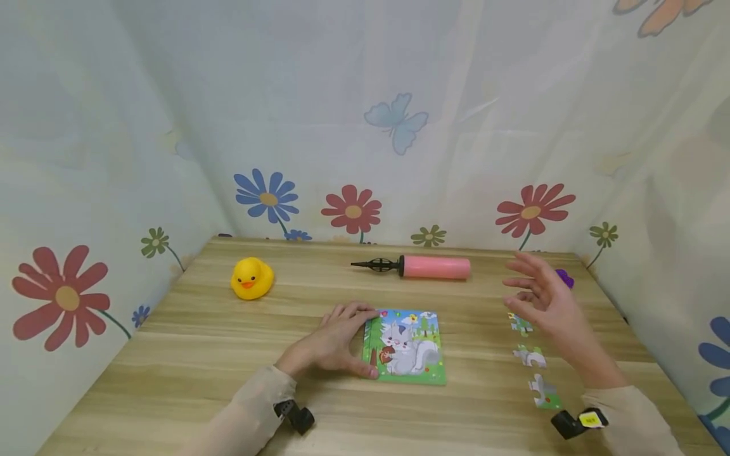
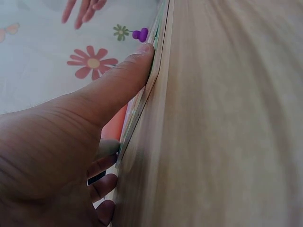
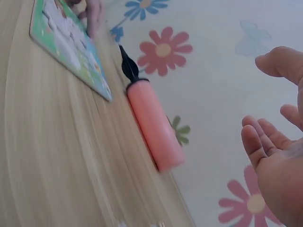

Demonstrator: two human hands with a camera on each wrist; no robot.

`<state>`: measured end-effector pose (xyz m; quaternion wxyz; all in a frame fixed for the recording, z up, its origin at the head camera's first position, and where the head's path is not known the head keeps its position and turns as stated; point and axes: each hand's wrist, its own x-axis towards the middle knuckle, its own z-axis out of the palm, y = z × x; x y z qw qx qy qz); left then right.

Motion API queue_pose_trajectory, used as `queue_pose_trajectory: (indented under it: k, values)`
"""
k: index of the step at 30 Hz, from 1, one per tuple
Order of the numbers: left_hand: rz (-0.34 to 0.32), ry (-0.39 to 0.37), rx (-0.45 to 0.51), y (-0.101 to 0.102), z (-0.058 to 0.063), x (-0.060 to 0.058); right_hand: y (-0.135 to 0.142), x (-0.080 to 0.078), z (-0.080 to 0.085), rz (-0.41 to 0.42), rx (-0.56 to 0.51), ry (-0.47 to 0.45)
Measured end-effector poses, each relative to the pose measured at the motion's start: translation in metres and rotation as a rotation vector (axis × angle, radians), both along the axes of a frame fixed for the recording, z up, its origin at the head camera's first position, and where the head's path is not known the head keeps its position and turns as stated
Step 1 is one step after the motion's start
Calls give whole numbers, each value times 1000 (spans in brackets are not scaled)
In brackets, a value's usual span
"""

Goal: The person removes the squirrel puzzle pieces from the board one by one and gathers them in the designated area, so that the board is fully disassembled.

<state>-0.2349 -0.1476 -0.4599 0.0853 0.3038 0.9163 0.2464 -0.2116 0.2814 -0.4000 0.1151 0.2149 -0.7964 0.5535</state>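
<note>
Left hand, fingers relaxed, touches the left side of the squirrel puzzle on the worktop (covering part of that edge); right hand, fingers loosely spread, hovers near loose pieces, a purple object behind it partly hidden.
</note>
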Motion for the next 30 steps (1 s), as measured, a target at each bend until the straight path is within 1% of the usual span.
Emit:
queue_pose_trajectory:
  k: [6,11,16,20,27,30]
  values:
    - [-2,3,1,0,-4,0,-47,-17,-2,49,-18,-38]
    - [-13,-6,9,1,-3,0,-72,-24,-6,59,-22,-79]
    - [-7,0,11,-1,-2,0,-87,-29,-12,55,9,-102]
    - [-4,0,6,-2,-2,0,-95,-31,-20,62,25,-143]
    - [-5,-8,11,-2,0,0,-109,-32,-41,152,35,-238]
    - [-7,-8,6,-1,0,0,-115,-32,-50,159,57,-276]
